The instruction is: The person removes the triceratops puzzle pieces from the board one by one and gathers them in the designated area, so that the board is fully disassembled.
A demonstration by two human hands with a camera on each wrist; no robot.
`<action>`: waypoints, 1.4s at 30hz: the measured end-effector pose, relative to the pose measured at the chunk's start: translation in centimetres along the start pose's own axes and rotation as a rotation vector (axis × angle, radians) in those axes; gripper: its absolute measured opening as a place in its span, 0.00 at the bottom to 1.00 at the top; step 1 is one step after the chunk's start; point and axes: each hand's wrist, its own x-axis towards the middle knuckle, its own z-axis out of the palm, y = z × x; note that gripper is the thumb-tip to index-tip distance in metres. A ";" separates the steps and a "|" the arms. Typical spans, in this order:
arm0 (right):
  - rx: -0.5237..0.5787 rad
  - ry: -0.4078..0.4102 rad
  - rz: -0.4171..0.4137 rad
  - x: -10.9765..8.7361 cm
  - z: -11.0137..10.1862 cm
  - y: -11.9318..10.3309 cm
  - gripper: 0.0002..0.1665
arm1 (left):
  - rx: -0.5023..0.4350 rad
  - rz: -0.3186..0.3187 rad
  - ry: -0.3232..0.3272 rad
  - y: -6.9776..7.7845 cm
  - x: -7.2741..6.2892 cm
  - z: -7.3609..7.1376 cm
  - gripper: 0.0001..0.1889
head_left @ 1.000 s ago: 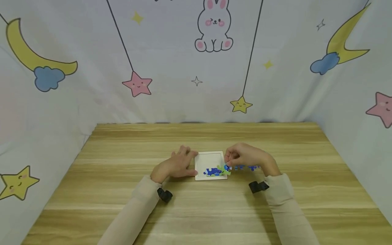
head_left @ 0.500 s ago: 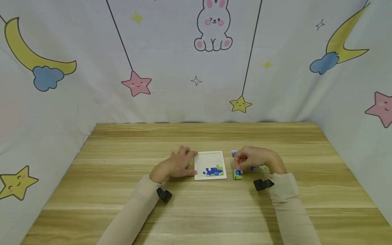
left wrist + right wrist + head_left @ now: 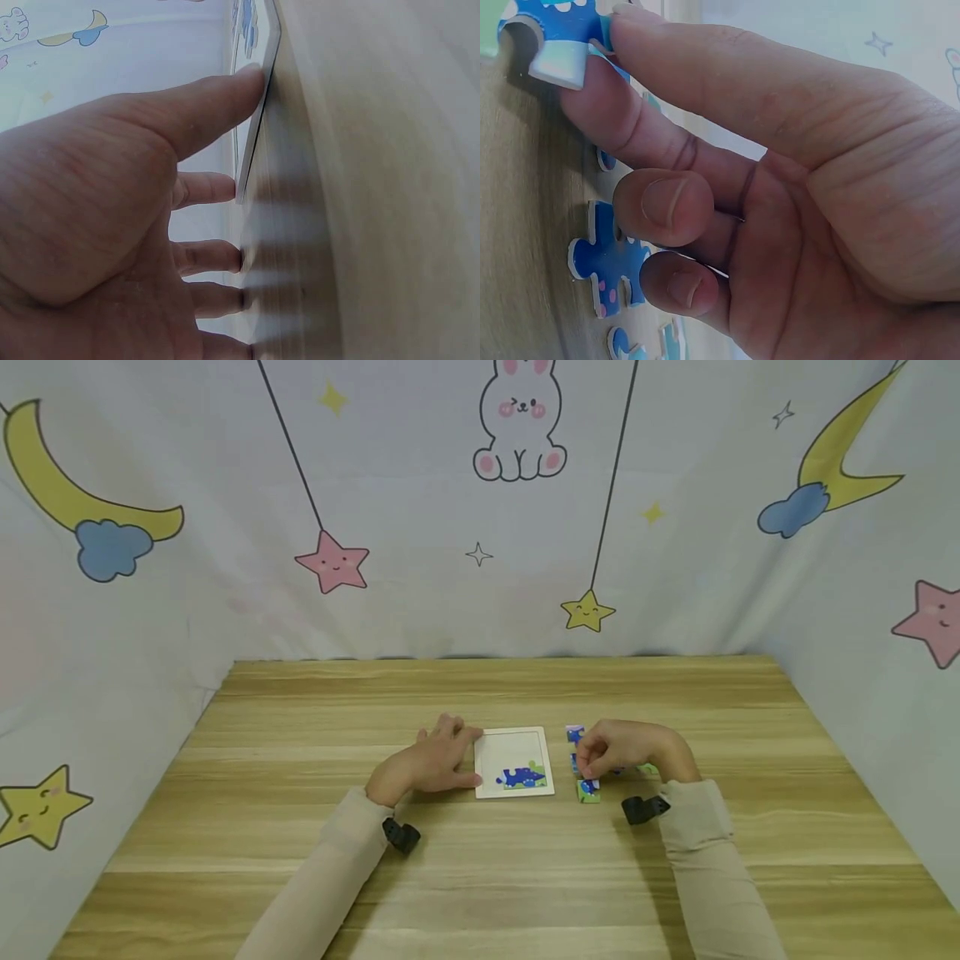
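Mid-frame, one left hand (image 3: 426,763), fingers spread apart, touches one white tray (image 3: 510,748); right of centre, one right hand (image 3: 627,750), fingers pinching one puzzle piece (image 3: 564,25).

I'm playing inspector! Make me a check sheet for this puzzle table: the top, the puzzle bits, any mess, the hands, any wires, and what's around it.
Surface: table with a wood-grain top.
Puzzle tray: lies flat, with blue-and-green pieces in its near part, toward the right.
Loose pieces: on the table, right of the tray; some are partly hidden.
Clutter: nothing seen.
Left hand: thumb and index finger touch the tray's left side.
Right hand: pinches a blue-and-white piece.
Cables: nothing seen.
Surroundings: white cloth printed with moons, stars and a rabbit.
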 end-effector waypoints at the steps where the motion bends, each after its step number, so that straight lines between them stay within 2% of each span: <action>1: -0.002 0.000 0.005 0.0 0.0 0.0 0.03 | -0.001 0.000 0.000 0.0 0.0 0.0 0.38; 7: 0.000 0.001 0.052 -0.1 0.0 -0.1 0.03 | -0.014 0.006 0.000 0.0 -0.1 0.0 0.38; 16: -0.003 0.024 0.048 -0.3 -0.1 -0.3 0.06 | -0.013 0.012 0.002 0.1 -0.2 -0.1 0.37; 23: -0.056 0.076 -0.033 -0.2 -0.3 -0.5 0.06 | 0.003 0.023 0.018 0.0 -0.2 -0.2 0.37; 30: -0.125 0.082 -0.128 0.8 0.4 -1.2 0.07 | -0.014 0.026 0.014 0.0 -0.4 -0.1 0.37; 37: -0.102 0.106 -0.205 2.3 1.3 -2.1 0.07 | -0.009 0.026 0.019 0.0 -0.3 -0.2 0.37; 42: -0.115 0.113 -0.230 3.5 2.1 -2.8 0.07 | -0.008 0.019 0.017 0.0 -0.2 -0.2 0.37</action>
